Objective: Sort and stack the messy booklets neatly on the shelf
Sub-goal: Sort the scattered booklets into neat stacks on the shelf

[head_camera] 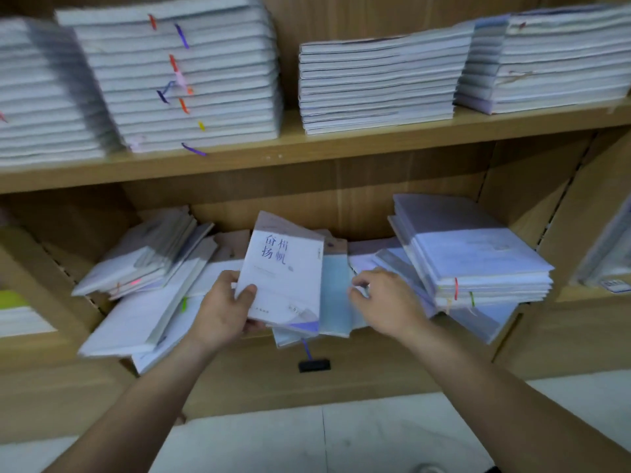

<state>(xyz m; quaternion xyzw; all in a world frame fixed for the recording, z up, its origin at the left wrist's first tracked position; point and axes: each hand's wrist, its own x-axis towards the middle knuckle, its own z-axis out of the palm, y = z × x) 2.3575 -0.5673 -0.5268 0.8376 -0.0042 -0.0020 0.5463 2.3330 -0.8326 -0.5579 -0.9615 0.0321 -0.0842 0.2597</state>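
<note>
On the lower shelf (pixel 355 349), a slumped pile of booklets (pixel 143 268) leans at the left. Just beside it, the left hand (pixel 222 312) grips a white booklet (pixel 283 278), tilted up over the loose ones, with its fingers (pixel 229 276) wrapped round the edge and its thumb on the cover. A pale blue booklet (pixel 336 295) lies beneath. The right hand (pixel 386 302) curls its fingers at the loose booklets' edge; whether they pinch one I cannot tell. A squared stack (pixel 478 261) sits at the right.

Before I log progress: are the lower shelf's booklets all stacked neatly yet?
No: the left pile sprawls tilted and overlapping, and the left hand grips a white booklet not yet stacked.
</note>
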